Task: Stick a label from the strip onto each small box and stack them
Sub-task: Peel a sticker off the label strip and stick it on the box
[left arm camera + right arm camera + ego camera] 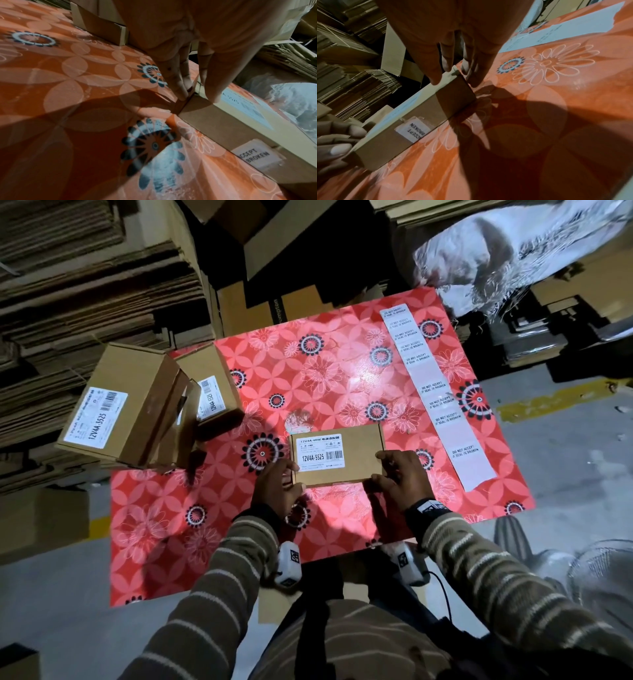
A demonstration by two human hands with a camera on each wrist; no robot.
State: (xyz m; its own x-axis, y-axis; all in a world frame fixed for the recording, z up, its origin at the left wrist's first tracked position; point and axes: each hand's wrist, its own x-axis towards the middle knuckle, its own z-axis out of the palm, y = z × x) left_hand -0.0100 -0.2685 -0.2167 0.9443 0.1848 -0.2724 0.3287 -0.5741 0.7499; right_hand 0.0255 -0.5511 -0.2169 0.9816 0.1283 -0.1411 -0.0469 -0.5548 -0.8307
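- The small flat brown cardboard box [337, 455] lies on the red flowery surface [342, 364], right in front of me.
- A small white seal label [257, 155] is stuck on its near side.
- My left hand [277, 491] grips the left end, and my right hand [399, 477] grips the right end.
- I think the box is light and stiff, so holding both short ends should work.
- The long white label strip [435, 395] lies to the right, well apart.
- More brown boxes [137, 402] are piled on the left.

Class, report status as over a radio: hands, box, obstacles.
Both hands, left and right, grip box ends. Seal label already on front side. Nothing blocking.
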